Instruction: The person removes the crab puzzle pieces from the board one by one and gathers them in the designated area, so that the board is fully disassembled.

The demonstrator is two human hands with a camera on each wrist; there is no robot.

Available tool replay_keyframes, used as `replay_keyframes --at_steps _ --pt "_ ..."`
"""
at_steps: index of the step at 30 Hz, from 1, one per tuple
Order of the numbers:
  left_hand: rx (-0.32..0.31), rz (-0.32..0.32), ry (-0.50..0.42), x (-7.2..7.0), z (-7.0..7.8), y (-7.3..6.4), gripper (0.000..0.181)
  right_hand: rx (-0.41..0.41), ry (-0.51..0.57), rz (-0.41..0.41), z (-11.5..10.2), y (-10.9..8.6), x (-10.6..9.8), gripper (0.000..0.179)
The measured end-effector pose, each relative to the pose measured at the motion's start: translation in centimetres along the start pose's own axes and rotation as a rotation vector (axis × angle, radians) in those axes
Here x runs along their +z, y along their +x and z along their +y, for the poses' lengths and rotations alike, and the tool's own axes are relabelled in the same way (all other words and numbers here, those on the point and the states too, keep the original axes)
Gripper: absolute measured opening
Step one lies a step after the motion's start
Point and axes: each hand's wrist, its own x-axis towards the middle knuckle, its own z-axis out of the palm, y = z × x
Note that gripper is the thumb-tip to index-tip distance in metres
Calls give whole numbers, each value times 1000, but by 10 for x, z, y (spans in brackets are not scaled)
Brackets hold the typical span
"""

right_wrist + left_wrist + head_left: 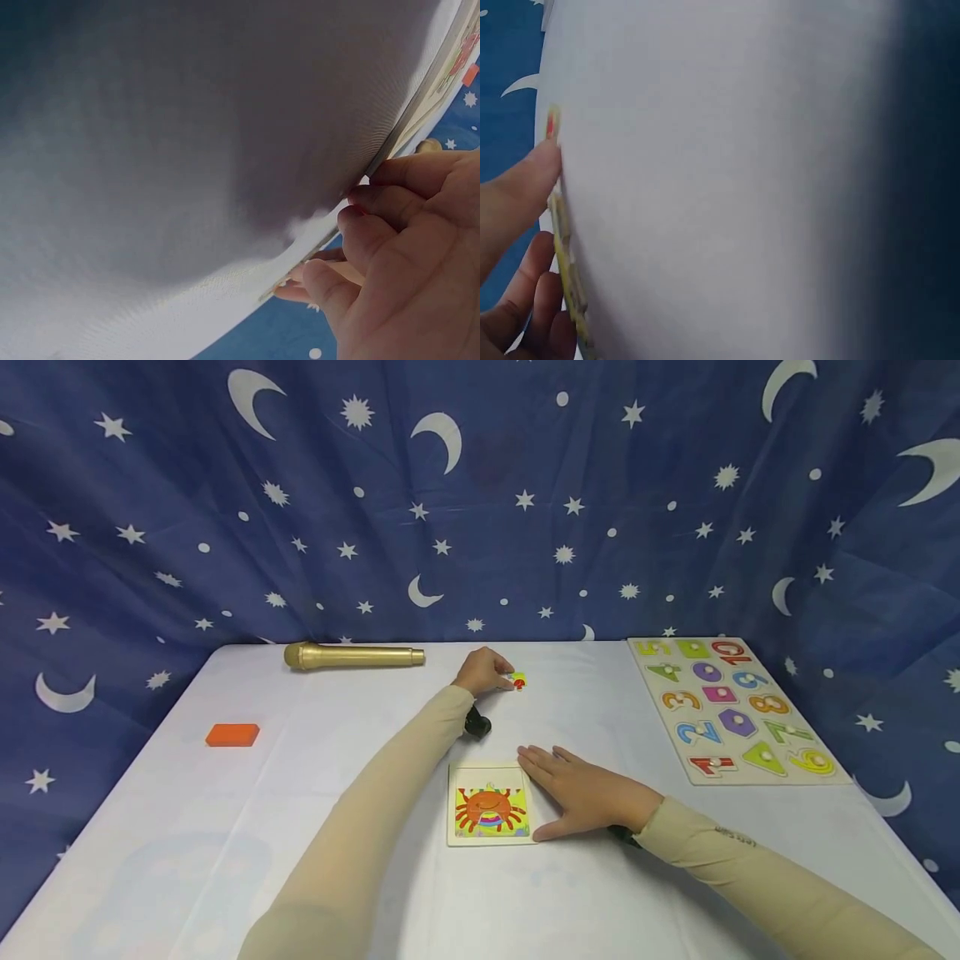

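Note:
Beyond the picture puzzle, my left hand (486, 671) pinches a small square puzzle piece (519, 681) with red, green and yellow on it, close over the table. In the left wrist view the thumb (536, 169) meets the small piece's red patch (551, 124). A square wooden puzzle tray (489, 768) shows an orange crab picture (491, 814) in its lower part and a pale surface above. My right hand (588, 789) rests flat at the tray's right edge, fingers spread. In the right wrist view its fingertips (382, 171) are right at the tray's edge.
A wooden number-and-shape board (723, 714) with knobbed pieces lies at the back right. A gold toy microphone (356, 657) lies along the back edge, left of my left hand. An orange block (232, 735) sits at the left. Behind the table hangs a blue star curtain (480, 527).

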Motion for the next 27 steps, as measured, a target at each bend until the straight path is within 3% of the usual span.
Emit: replay_keyframes --at_steps 5,10,14,18,27 --pt "73 -36 -7 -12 -7 -8 40 6 -11 -3 1 0 2 105" --pt "191 -81 21 -34 -14 -31 41 3 -21 -1 1 1 2 105" --pt "253 -111 28 -50 -22 -61 42 7 -14 -7 0 1 0 106" --pt "278 -149 12 -57 -33 -97 42 15 -6 -9 0 2 0 106" --pt "305 -195 46 -38 -42 -170 34 3 0 18 -1 2 2 106"
